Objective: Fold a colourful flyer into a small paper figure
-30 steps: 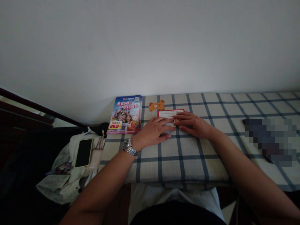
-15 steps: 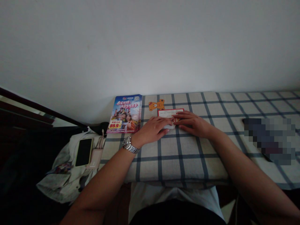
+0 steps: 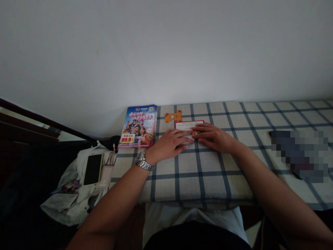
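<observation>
A white sheet with a red border and printed lines lies flat on the checked cloth in front of me. My left hand rests over its lower left part, fingers stretched out to the right. From the other side my right hand lays its extended fingers on the sheet's right part. The fingertips of both hands meet near the middle, covering much of the sheet. A bear-shaped cutout lies just beyond the sheet. To the left is a stack of colourful flyers marked 89.9.
A checked cloth covers the table, which stands against a pale wall. At lower left a phone and a pinkish case lie on light fabric. A dark, pixelated object lies on the right.
My left fingers have stretched slightly further along the sheet toward my right hand. My right hand stays nearly still.
</observation>
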{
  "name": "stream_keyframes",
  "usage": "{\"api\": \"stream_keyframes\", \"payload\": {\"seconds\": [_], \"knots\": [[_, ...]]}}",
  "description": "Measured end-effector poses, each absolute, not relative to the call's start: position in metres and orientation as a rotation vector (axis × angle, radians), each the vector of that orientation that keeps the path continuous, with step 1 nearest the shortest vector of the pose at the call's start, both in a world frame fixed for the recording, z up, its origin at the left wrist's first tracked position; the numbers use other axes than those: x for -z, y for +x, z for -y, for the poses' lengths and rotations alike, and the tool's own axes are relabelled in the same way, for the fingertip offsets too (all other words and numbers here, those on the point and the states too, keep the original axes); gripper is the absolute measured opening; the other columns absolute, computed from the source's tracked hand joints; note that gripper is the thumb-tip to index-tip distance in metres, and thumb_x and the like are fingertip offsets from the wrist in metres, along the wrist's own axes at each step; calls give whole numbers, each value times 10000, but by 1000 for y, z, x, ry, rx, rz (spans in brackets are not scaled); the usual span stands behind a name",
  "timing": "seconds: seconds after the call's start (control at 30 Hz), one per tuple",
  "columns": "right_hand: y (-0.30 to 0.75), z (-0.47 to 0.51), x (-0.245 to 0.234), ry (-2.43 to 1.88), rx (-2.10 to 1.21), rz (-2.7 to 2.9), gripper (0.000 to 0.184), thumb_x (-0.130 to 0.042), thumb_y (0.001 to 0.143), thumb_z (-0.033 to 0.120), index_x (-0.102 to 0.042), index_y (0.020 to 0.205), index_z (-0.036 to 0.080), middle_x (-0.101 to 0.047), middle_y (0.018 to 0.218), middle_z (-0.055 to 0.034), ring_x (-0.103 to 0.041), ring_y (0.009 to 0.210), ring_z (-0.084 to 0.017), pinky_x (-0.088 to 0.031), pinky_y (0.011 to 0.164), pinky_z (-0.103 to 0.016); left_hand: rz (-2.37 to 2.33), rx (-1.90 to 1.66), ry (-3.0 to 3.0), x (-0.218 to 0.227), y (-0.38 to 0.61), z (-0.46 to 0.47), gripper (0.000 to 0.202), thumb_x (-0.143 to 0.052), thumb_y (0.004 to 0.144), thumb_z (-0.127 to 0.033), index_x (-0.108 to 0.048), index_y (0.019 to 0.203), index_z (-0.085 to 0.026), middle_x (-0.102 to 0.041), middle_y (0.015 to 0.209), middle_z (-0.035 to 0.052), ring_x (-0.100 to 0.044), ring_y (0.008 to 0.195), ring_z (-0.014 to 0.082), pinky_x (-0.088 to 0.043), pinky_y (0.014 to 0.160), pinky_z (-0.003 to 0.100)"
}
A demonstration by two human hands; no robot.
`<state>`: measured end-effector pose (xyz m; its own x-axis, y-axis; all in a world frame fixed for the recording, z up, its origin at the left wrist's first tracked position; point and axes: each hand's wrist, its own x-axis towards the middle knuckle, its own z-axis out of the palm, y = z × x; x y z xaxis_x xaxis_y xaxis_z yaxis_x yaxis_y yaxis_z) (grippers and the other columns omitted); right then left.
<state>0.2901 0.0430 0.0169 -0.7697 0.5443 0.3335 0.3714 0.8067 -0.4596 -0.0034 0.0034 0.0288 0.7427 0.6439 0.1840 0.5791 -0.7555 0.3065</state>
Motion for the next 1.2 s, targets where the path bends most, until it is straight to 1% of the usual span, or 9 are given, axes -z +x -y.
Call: {"api": "stream_keyframes", "payload": {"seconds": [0.27,0.4,0.6,0.8,0.9,0.97,1.03,1.13,1.2], "knots": [[288,-43,-18,-677,-524,2522,360,-661,1004,221,-737,1342,315,-688,1476,-66,-587,1434,-299,-391,1267,-611,-978,-355,2788,-32,-3,0,327,-580,1083,-410,-663,1392,-346,-494,1648,13,-462,1469,277,-431,1164,504],[289,-43,-16,-683,-485,2533,349,-654,1007,230,-739,1334,317,-676,1493,-57,-584,1438,-297,-390,1271,-605,-982,-353,2800,-31,-2,2,352,-588,1078,-423,-642,1416,-340,-470,1666,14,-461,1469,283,-434,1154,507],[290,-44,-14,-692,-471,2541,325,-636,1022,264,-741,1325,317,-665,1506,-53,-570,1448,-300,-404,1264,-599,-986,-358,2803,-31,-1,2,359,-613,1064,-429,-640,1410,-339,-472,1664,13,-456,1468,292,-426,1155,514],[287,-41,-14,-684,-449,2518,347,-656,1007,260,-721,1344,311,-669,1499,-64,-552,1461,-321,-406,1256,-630,-1015,-346,2784,-34,2,5,353,-616,1058,-434,-650,1398,-343,-489,1641,21,-468,1441,303,-425,1157,521],[285,-39,-15,-691,-428,2499,303,-644,1012,252,-733,1299,296,-650,1511,-77,-507,1498,-330,-399,1262,-626,-1039,-354,2780,-35,4,8,370,-630,1049,-448,-645,1404,-345,-465,1656,28,-461,1448,309,-416,1168,531],[283,-38,-15,-711,-402,2472,253,-633,1020,250,-742,1246,279,-622,1526,-95,-497,1499,-336,-422,1248,-608,-1059,-351,2772,-36,6,10,382,-632,1046,-460,-641,1410,-342,-471,1648,37,-468,1441,311,-419,1169,530],[281,-36,-15,-764,-362,2421,206,-646,1014,260,-739,1197,273,-633,1467,-113,-553,1429,-334,-482,1194,-580,-1077,-346,2763,-36,8,11,390,-635,1043,-467,-641,1412,-340,-486,1631,42,-480,1430,312,-425,1166,528],[276,-33,-14,-903,-286,2335,91,-706,974,285,-727,1062,275,-677,1224,-109,-661,1181,-313,-582,1022,-512,-1085,-350,2761,-36,9,13,380,-634,1044,-461,-649,1401,-334,-494,1624,47,-486,1425,315,-429,1166,533],[273,-31,-12,-959,-269,2336,30,-715,964,284,-704,976,259,-674,1127,-101,-675,1061,-293,-594,924,-459,-1082,-354,2765,-36,9,13,372,-630,1045,-457,-654,1393,-327,-497,1624,51,-483,1428,318,-424,1174,538]]}}
